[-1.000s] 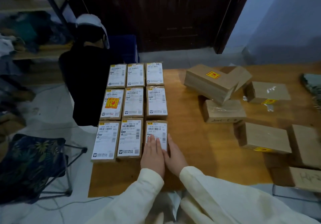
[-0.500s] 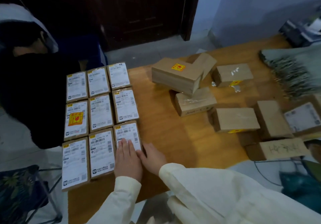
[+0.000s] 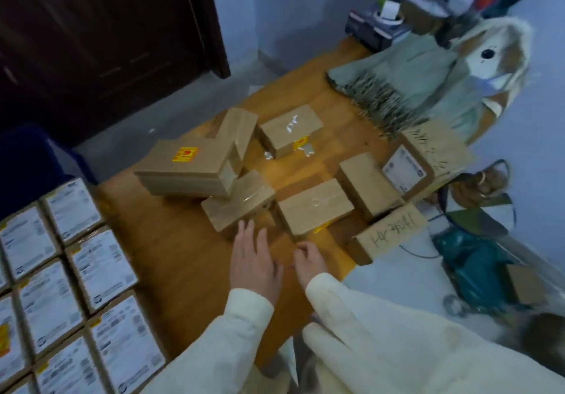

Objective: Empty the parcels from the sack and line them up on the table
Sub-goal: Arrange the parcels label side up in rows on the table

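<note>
Both hands are holding nothing: the left hand [image 3: 252, 259] is lying spread over the wooden table [image 3: 171, 259], fingertips just short of a taped brown parcel [image 3: 238, 202]; the right hand [image 3: 308, 260] is hovering, fingers curled, apparently empty. Loose brown parcels [image 3: 315, 205] are lying scattered beyond; labelled parcels [image 3: 104, 268] are sitting in tight rows at left.

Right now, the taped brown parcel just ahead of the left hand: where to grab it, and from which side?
Take the taped parcel across its two long sides, coming from above at the near end by the left hand. It lies flat, but its far end sits tucked under the stickered box, so sliding it toward you first is probably safest. The right hand holds nothing and could steady that box.
</note>
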Motion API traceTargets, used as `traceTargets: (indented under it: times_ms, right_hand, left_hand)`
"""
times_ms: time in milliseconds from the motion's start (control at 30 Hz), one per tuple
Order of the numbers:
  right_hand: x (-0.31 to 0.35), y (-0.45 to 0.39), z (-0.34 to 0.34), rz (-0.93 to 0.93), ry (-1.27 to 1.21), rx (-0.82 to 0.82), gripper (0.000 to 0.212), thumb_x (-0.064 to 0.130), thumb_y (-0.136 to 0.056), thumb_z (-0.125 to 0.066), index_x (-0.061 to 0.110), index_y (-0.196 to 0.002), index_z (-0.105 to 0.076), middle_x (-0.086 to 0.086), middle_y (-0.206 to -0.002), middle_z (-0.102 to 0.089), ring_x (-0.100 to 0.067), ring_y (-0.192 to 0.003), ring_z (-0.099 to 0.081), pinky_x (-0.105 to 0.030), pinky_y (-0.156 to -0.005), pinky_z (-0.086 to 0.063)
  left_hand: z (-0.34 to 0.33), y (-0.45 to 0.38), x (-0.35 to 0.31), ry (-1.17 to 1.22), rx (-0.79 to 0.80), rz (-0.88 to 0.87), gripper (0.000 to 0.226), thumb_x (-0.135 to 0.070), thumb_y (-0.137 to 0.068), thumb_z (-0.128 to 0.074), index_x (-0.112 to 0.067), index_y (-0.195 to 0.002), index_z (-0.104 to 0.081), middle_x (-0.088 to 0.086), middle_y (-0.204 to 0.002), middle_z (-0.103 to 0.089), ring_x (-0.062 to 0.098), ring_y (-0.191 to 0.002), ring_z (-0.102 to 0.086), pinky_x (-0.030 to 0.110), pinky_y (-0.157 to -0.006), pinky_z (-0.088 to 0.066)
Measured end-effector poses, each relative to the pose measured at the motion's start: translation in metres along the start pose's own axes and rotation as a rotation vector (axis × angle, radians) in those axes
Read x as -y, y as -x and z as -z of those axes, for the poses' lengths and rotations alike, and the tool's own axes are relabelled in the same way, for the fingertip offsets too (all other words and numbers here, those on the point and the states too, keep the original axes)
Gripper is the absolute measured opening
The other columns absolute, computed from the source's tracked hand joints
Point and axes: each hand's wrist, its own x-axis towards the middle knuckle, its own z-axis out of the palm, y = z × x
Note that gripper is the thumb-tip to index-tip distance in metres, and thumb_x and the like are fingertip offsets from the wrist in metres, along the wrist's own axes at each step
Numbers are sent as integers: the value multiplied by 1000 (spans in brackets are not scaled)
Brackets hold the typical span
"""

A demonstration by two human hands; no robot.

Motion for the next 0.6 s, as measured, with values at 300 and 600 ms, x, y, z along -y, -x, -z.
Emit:
traceTargets:
  times_ms: [300, 600]
  right_hand:
    - [0, -28, 50, -164, -246, -20, 41, 22, -100, -30, 14, -139, -36, -15, -135, -49, -31, -120, -47, -33, -97, -35]
    - [-1, -33, 69, -96, -358, 78, 55, 23, -96, -46, 13, -145, -24, -13, -146, -35, -30, -132, -36, -37, -108, -28]
  left_hand:
    - [-44, -96, -65, -194, 316, -114, 93, -33, -82, -67, -21, -148, -3, 12, -158, 0, 30, -146, 4, 38, -117, -2]
    - [-25, -91, -47, 346, 434, 254, 85, -46, -66, -77, -34, -137, -32, -1, -132, -44, 21, -123, -43, 30, -97, -42]
